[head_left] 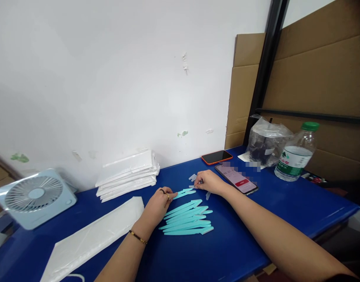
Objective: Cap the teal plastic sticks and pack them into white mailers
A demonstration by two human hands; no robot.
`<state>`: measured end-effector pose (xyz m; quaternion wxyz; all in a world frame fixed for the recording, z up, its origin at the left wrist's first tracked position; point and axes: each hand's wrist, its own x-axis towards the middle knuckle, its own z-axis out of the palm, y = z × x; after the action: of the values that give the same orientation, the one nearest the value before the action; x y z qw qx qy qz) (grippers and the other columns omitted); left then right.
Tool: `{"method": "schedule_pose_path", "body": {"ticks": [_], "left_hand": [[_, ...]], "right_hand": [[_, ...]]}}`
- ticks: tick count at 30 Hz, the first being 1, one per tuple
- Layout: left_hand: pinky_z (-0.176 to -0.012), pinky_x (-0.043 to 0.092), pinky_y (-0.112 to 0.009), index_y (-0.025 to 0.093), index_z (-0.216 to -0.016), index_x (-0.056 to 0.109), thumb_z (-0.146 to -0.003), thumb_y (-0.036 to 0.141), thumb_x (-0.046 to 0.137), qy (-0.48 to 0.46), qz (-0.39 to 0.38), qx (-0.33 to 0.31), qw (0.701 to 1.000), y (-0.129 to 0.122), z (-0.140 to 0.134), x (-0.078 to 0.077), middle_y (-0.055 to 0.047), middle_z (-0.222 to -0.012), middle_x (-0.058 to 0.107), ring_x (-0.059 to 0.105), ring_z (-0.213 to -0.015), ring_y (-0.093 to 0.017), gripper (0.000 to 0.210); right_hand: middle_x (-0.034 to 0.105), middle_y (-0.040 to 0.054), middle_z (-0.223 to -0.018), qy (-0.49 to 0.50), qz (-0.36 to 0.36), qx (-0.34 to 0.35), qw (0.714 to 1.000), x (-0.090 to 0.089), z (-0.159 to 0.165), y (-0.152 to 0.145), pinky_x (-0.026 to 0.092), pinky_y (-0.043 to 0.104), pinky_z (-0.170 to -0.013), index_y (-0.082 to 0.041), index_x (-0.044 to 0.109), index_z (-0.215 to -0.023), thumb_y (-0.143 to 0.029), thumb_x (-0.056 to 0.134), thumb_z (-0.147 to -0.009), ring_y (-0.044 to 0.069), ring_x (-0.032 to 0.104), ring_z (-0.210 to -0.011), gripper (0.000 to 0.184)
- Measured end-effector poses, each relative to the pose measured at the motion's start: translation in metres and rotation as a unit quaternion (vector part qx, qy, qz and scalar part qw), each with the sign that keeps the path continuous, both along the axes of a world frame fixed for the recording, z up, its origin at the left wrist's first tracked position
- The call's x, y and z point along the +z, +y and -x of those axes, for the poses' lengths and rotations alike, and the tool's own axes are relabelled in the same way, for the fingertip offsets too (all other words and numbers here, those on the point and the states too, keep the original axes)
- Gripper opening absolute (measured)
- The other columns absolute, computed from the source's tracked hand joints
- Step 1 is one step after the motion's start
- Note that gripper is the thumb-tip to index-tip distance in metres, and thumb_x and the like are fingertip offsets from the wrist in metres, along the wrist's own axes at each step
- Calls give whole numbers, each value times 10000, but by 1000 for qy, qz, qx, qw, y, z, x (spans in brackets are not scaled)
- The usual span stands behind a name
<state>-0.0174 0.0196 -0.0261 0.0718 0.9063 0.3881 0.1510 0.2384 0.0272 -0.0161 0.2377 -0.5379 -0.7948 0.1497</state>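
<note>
On blue counter point(180, 260), head view: left hand point(156, 205) was clamped on near ends of turquoise sticks point(186, 192). Right hand point(210, 182) was pinched together beside far ends; whether it gripped clear piece was too small to tell. Turquoise row point(186, 232) lay fanned just nearer. Clear pieces point(193, 177) lay beside right hand, lit phone point(235, 178) near its wrist.

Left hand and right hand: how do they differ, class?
The left hand wears rings; the right hand shows none. A dark bracelet circles the left hand's wrist; the right hand's looks bare. The left hand pinches a turquoise stick; the right hand is beside small clear pieces. Both have bent fingers.
</note>
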Motion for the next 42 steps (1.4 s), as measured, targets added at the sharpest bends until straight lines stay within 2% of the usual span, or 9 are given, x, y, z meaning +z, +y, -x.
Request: {"method": "schedule_pose_path", "body": {"ticks": [13,18,20,23,25,28,32,36,42], "left_hand": [[-771,428,-260,289,-1064,636,-864,205,385,-16,18,11,1000,6,-3,-1,-38,-931,558,516,-837,-145,332],[-827,414,-297,262,-1085,621,-848,239,425,-37,-3,33,999,3,-2,5,-50,-991,561,505,-918,-173,308],[-853,402,-314,242,-1042,632,-832,278,461,-72,-7,52,996,-3,-1,11,-52,-1006,560,501,-947,-183,274],[-763,429,-273,217,-890,659,-809,331,489,-103,68,42,991,-11,-2,17,-33,-901,592,534,-829,-152,220],[-672,430,-237,207,-819,665,-781,348,519,-96,132,21,986,-14,-4,16,-16,-820,605,535,-726,-127,207],[-603,409,-217,195,-772,668,-754,351,540,-88,166,20,982,-14,-6,12,-4,-763,608,525,-656,-112,203],[-580,387,-214,197,-741,657,-751,315,539,-88,150,41,984,-12,-7,11,10,-704,603,517,-626,-109,166],[-581,382,-217,213,-730,651,-756,303,539,-81,126,57,987,-11,-7,12,19,-689,597,519,-622,-110,146],[-590,389,-220,206,-732,642,-756,304,538,-87,126,65,986,-10,-8,8,16,-689,600,526,-624,-114,145]], "right_hand": [[648,13,-744,28,-23,51,998,-12,17,9,420,220,-595,-198,727,-719,-193,631,-698,120,574,-637,98],[644,18,-793,48,-21,63,997,9,-4,0,409,216,-601,-209,722,-802,-262,631,-709,117,564,-655,141],[641,12,-788,53,22,97,994,20,-21,-8,405,207,-586,-209,718,-817,-297,668,-666,119,560,-660,182],[643,2,-779,18,111,146,983,28,-38,-16,398,195,-546,-213,720,-802,-321,752,-533,126,554,-650,291],[647,0,-764,-1,132,157,979,27,-41,-17,395,196,-536,-211,724,-769,-321,761,-510,124,547,-629,283],[664,4,-732,0,135,159,978,21,-36,-14,401,205,-561,-212,729,-751,-339,709,-594,127,555,-620,204],[684,16,-729,17,127,133,983,15,-29,-9,403,215,-570,-217,731,-795,-337,628,-691,139,579,-627,189],[669,9,-685,21,99,80,992,12,-28,-7,391,213,-526,-220,725,-823,-335,684,-628,136,572,-575,230],[673,5,-695,31,107,117,987,7,-20,-8,415,218,-552,-225,729,-756,-315,697,-622,138,590,-595,164]]}}
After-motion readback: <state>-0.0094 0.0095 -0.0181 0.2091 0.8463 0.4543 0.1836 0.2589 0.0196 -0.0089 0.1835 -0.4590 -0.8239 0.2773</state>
